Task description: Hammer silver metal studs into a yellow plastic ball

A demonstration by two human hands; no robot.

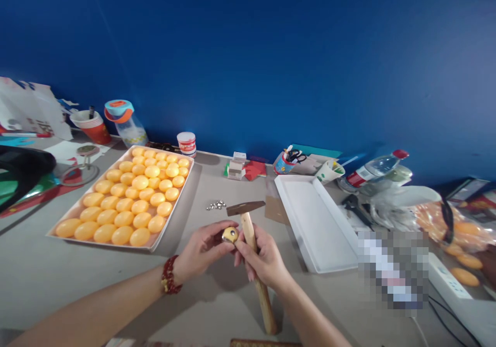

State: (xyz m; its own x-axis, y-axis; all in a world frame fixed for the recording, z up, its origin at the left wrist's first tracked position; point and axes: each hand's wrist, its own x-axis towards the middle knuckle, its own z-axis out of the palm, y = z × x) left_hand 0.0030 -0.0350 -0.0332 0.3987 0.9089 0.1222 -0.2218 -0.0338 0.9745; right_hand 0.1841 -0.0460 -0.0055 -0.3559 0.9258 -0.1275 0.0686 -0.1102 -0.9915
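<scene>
My left hand (201, 251) is closed in a pinch on a small yellow capsule (230, 234) with a dark hole facing me. My right hand (260, 256) is wrapped round the wooden handle of a hammer (251, 243), and its fingertips also touch the capsule. The hammer's dark metal head (245, 208) points up and away, above both hands. A little pile of small metal beads (216, 205) lies on the table just beyond the hands. A red bead bracelet (169, 275) is on my left wrist.
A tray (163, 236) full of yellow capsules stands at the left. An empty white tray (310, 217) lies at the right. Cups, a water bottle (372, 171), scissors in a cup (289, 161), paper blocks and a bag of capsules (461, 233) line the back and right.
</scene>
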